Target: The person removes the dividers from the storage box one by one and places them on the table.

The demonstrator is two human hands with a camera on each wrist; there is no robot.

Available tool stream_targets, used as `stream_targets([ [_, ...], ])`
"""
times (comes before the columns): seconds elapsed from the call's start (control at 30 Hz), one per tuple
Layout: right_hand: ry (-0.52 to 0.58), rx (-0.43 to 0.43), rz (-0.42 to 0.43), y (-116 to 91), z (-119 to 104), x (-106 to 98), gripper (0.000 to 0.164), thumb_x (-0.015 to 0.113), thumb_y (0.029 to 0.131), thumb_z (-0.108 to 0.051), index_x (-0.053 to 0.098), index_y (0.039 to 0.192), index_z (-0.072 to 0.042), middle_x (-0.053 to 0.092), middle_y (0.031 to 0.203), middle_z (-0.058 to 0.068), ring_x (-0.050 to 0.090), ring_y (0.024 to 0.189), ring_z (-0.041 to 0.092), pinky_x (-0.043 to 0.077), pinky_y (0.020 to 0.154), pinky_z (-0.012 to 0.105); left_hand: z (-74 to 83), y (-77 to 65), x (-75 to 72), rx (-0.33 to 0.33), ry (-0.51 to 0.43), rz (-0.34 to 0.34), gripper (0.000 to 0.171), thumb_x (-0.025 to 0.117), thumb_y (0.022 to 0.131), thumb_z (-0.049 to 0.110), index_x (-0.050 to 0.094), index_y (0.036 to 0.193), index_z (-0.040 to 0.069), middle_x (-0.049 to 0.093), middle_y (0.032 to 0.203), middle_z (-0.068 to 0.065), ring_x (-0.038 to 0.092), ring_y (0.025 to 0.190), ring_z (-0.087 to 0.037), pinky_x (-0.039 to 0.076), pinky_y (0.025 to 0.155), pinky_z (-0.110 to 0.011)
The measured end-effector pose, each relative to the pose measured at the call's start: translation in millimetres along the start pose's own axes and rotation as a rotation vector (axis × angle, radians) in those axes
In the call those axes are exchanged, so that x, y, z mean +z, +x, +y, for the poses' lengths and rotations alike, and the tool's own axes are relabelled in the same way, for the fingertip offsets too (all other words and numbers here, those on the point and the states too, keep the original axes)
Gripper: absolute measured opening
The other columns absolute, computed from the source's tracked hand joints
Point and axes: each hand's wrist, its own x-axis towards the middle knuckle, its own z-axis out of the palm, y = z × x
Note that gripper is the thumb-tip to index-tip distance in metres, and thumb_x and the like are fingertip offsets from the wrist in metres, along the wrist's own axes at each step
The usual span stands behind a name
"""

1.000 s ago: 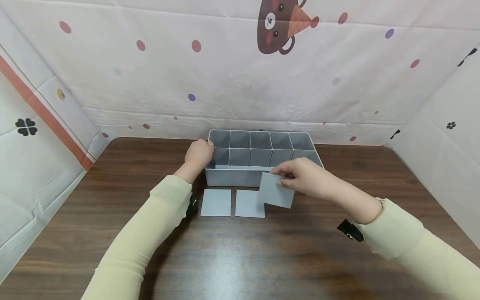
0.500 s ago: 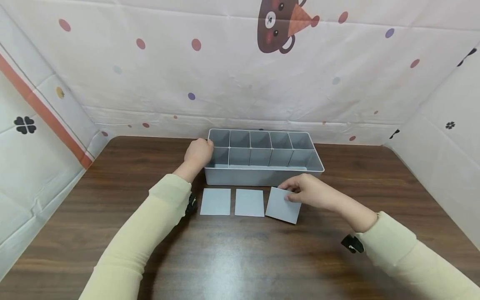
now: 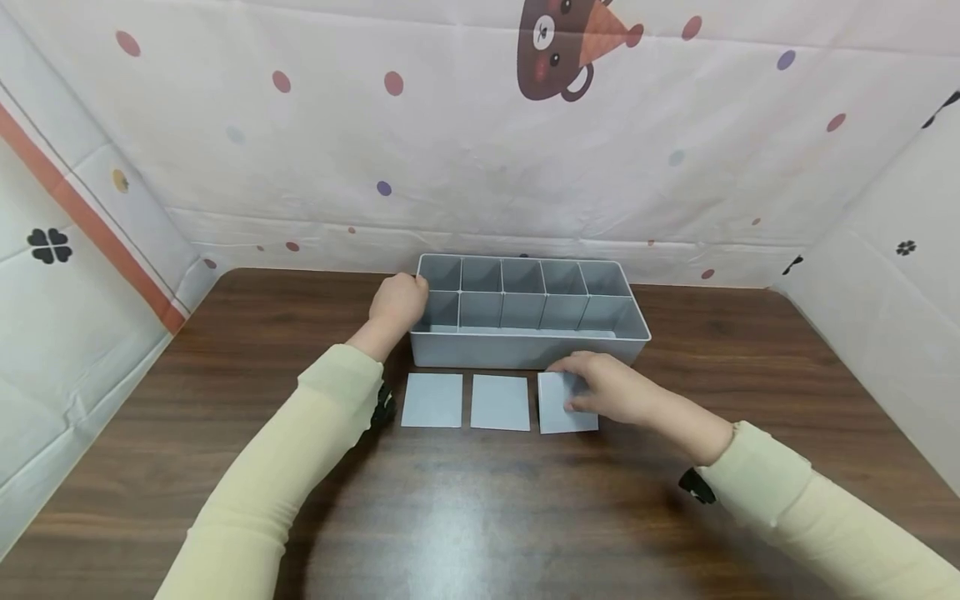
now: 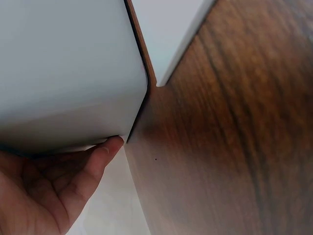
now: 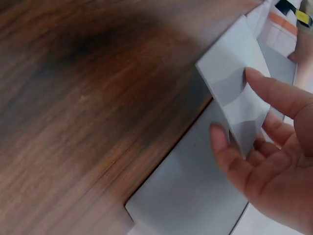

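Note:
A light-grey storage box (image 3: 487,352) with several divided compartments stands on the table against the back wall. My left hand (image 3: 399,302) holds its left end; the left wrist view shows a finger or thumb tip pressed along the box's side (image 4: 63,58). Three thin square grey panels lie in a row before the box: a left panel (image 3: 432,400), a middle panel (image 3: 500,403) and a right panel (image 3: 557,417). My right hand (image 3: 611,387) holds the right panel by its edges at table level, thumb and fingers on opposite sides. Its far right corner is hidden under the hand.
The brown wooden table (image 3: 465,517) spreads out in front of the panels and to both sides. A white dotted cloth (image 3: 322,150) hangs behind the box, and similar cloth walls stand left and right.
My right hand has brought the third panel right and down, from over the middle panel to the table beside it, and squared it with the row. The left hand stays on the box.

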Motion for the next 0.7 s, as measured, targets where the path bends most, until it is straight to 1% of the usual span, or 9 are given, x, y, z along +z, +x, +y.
stream_targets([
  [0.07, -0.05, -0.002, 0.023, 0, -2, 3, 0.047, 0.082, 0.083, -0.007, 0.066, 0.127, 0.0, 0.069, 0.116, 0.013, 0.062, 0.101, 0.023, 0.052, 0.087, 0.041, 1.0, 0.6, -0.5, -0.046, -0.085, 0.008, 0.047, 0.025, 0.112, 0.019, 0.062, 0.125, -0.007, 0.066, 0.116, -0.027, 0.065, 0.099, -0.035, 0.055, 0.099, -0.048],
  [0.17, -0.077, 0.024, 0.032, 0, -5, 7, 0.058, 0.085, 0.082, -0.011, 0.062, 0.133, 0.001, 0.067, 0.12, 0.016, 0.062, 0.106, 0.027, 0.052, 0.09, 0.044, 1.3, 1.2, -0.6, -0.056, -0.092, 0.006, 0.047, 0.025, 0.112, 0.019, 0.062, 0.125, -0.006, 0.066, 0.114, -0.026, 0.061, 0.092, -0.031, 0.055, 0.098, -0.048],
  [0.23, -0.085, 0.054, 0.032, -1, -6, 9, 0.065, 0.086, 0.082, -0.013, 0.058, 0.138, 0.001, 0.065, 0.127, 0.019, 0.062, 0.114, 0.031, 0.052, 0.094, 0.046, 1.2, 1.6, -0.1, -0.058, -0.097, 0.012, 0.047, 0.025, 0.112, 0.02, 0.063, 0.123, -0.006, 0.066, 0.113, -0.026, 0.06, 0.09, -0.03, 0.055, 0.098, -0.048],
  [0.27, -0.09, 0.065, 0.035, -2, -7, 10, 0.067, 0.086, 0.082, -0.014, 0.056, 0.14, 0.001, 0.063, 0.131, 0.02, 0.061, 0.119, 0.034, 0.052, 0.096, 0.048, 1.4, 1.8, 0.2, -0.069, -0.122, 0.018, 0.048, 0.025, 0.112, 0.021, 0.064, 0.12, -0.006, 0.066, 0.112, -0.026, 0.059, 0.09, -0.03, 0.055, 0.098, -0.048],
  [0.33, -0.1, 0.076, 0.045, -3, -7, 13, 0.068, 0.086, 0.082, -0.015, 0.055, 0.141, 0.001, 0.062, 0.134, 0.022, 0.059, 0.124, 0.038, 0.051, 0.099, 0.05, 1.2, 1.5, 0.3, -0.045, -0.088, 0.016, 0.047, 0.025, 0.112, 0.02, 0.063, 0.121, -0.006, 0.066, 0.115, -0.027, 0.062, 0.093, -0.032, 0.055, 0.097, -0.049],
  [0.4, -0.117, 0.077, 0.055, -3, -7, 14, 0.066, 0.086, 0.082, -0.016, 0.057, 0.139, 0.001, 0.062, 0.133, 0.022, 0.059, 0.125, 0.039, 0.052, 0.099, 0.051, 1.0, 0.7, -0.1, 0.0, -0.008, 0.009, 0.044, 0.027, 0.111, 0.016, 0.06, 0.128, -0.007, 0.066, 0.12, -0.028, 0.065, 0.099, -0.035, 0.056, 0.096, -0.049],
  [0.53, -0.143, 0.087, 0.051, -4, -7, 18, 0.061, 0.084, 0.085, -0.017, 0.058, 0.138, 0.0, 0.064, 0.132, 0.021, 0.06, 0.124, 0.038, 0.052, 0.1, 0.05, 0.0, -0.8, -0.9, 0.044, 0.057, 0.006, 0.042, 0.029, 0.11, 0.012, 0.055, 0.136, -0.008, 0.065, 0.124, -0.029, 0.067, 0.105, -0.038, 0.056, 0.096, -0.049],
  [0.63, -0.147, 0.1, 0.038, -4, -8, 19, 0.061, 0.082, 0.086, -0.018, 0.057, 0.139, 0.0, 0.064, 0.131, 0.02, 0.061, 0.123, 0.037, 0.054, 0.097, 0.048, -1.1, -1.1, -1.0, 0.042, 0.038, 0.013, 0.043, 0.028, 0.11, 0.013, 0.056, 0.135, -0.008, 0.065, 0.123, -0.029, 0.066, 0.105, -0.038, 0.056, 0.096, -0.048],
  [0.7, -0.143, 0.103, 0.035, -4, -8, 20, 0.06, 0.081, 0.087, -0.018, 0.057, 0.139, 0.0, 0.064, 0.13, 0.019, 0.061, 0.121, 0.036, 0.055, 0.094, 0.047, -1.4, -1.4, -1.1, 0.047, 0.042, 0.018, 0.043, 0.028, 0.11, 0.013, 0.056, 0.135, -0.008, 0.065, 0.124, -0.029, 0.066, 0.105, -0.038, 0.056, 0.096, -0.049],
])
